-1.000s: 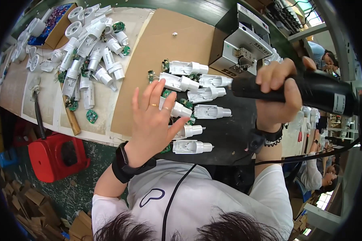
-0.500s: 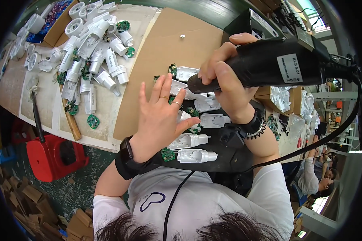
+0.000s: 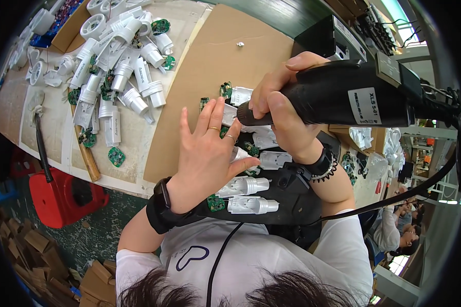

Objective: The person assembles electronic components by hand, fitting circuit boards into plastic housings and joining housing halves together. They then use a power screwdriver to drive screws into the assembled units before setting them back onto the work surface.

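My right hand point(image 3: 294, 112) is wrapped round a thick black electric screwdriver point(image 3: 338, 97), held nearly level with its nose toward the left. The nose meets a white plastic housing point(image 3: 230, 113) beside my left fingertips; the bit's tip is hard to make out. My left hand point(image 3: 202, 148) lies with fingers stretched and spread, its fingertips against that housing and its thumb out to the right. Around and below it lie several more open white housings point(image 3: 253, 205) with green circuit boards point(image 3: 216, 203) beside them. My left hand partly hides some of these.
A heap of white plastic parts point(image 3: 123, 74) and loose green boards covers the left of the table. Brown cardboard point(image 3: 189, 92) lies in the middle, a wooden stick point(image 3: 89, 161) near the front edge. A red stool point(image 3: 61, 199) stands below left. The screwdriver's black cable point(image 3: 394, 197) loops at right.
The view has shifted a little. The screwdriver and my right hand sit slightly lower, the nose still at the same housing. My left hand keeps its place on it.
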`<action>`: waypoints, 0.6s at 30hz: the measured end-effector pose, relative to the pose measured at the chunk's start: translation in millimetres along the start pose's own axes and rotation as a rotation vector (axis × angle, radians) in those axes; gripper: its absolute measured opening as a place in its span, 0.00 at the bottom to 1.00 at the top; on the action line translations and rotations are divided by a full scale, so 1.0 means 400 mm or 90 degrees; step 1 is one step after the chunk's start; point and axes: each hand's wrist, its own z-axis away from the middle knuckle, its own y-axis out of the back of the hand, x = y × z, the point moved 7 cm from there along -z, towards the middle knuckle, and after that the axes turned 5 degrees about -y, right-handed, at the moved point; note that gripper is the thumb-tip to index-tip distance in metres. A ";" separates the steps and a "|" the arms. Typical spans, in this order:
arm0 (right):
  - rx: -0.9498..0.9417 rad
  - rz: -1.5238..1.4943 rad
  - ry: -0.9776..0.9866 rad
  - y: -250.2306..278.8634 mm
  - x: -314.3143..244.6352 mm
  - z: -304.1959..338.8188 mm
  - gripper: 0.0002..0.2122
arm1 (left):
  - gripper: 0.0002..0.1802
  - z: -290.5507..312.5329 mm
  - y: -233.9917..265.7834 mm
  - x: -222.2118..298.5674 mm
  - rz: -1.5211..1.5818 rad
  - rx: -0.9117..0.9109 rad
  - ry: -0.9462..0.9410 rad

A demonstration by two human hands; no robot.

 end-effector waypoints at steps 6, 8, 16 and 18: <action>-0.024 -0.031 -0.025 -0.009 0.008 -0.009 0.18 | 0.37 0.002 -0.002 -0.005 0.011 -0.006 0.007; -0.024 -0.025 -0.015 -0.011 0.009 -0.009 0.17 | 0.37 0.003 -0.002 -0.005 0.011 -0.005 0.008; -0.003 0.005 0.005 0.004 0.007 0.004 0.18 | 0.37 0.002 -0.002 0.008 0.007 -0.010 0.000; 0.029 -0.077 -0.038 0.027 -0.008 0.001 0.20 | 0.37 0.000 0.001 0.008 0.000 -0.004 -0.004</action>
